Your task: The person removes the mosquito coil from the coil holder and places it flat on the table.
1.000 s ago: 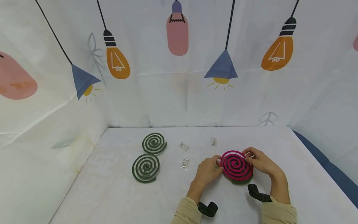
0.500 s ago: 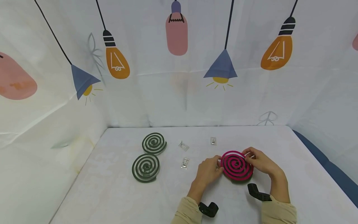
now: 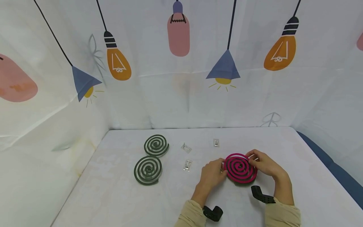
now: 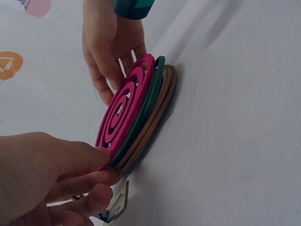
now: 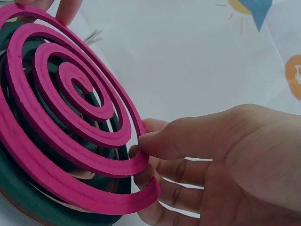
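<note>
A pink mosquito coil [image 3: 239, 168] lies on top of a stack on the right half of the table. Under it show a dark green coil [image 4: 153, 92] and brown coils [image 4: 162, 110]. At the stack's left edge, my left hand [image 3: 212, 173] pinches the rim, thumb on the pink coil and fingers low at the side. My right hand [image 5: 202, 165] holds the far right rim of the pink coil between thumb and fingers, near its outer end. Behind my left fingers, a thin metal coil stand [image 4: 118, 202] is partly hidden.
Two green coils, one nearer [image 3: 148, 170] and one farther [image 3: 156, 145], lie on the left of the white table [image 3: 113, 201]. Small metal stands [image 3: 187, 165] lie scattered in the middle, another [image 3: 216, 142] toward the back. A printed white curtain [image 3: 158, 101] rises behind.
Both hands keep their hold on the pink coil. My left forearm has shifted very slightly to the right; the stack stays almost where it was.
</note>
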`<state>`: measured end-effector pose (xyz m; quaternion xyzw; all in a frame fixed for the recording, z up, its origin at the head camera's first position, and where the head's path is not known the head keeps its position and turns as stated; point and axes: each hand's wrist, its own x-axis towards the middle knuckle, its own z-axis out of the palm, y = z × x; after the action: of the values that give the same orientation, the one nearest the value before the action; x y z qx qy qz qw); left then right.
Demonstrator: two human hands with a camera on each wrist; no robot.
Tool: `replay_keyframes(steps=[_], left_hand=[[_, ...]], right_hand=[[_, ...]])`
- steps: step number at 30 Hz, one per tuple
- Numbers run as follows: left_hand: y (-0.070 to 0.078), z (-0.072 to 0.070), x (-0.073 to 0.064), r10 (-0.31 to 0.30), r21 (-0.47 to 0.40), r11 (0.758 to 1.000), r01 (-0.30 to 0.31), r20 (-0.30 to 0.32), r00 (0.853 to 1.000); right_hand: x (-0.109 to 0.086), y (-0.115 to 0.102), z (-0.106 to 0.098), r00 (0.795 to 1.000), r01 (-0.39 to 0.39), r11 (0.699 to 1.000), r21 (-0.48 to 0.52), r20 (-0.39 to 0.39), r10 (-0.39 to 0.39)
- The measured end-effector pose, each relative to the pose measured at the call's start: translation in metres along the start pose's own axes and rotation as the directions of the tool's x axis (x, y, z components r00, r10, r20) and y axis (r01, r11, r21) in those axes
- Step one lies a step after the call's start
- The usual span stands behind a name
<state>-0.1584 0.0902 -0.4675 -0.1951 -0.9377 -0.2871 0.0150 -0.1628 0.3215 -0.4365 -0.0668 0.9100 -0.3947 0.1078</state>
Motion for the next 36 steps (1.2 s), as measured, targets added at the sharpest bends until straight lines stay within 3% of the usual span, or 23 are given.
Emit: replay_keyframes(steps=[36], left_hand=[[0.0037,-0.0058,-0.0036,0.008,-0.040,0.999,-0.006,0.048,0.999]], right_hand=[[-0.0018,-0.0004,-0.0013,0.999,-0.046,0.999,0.004,0.016,0.046]])
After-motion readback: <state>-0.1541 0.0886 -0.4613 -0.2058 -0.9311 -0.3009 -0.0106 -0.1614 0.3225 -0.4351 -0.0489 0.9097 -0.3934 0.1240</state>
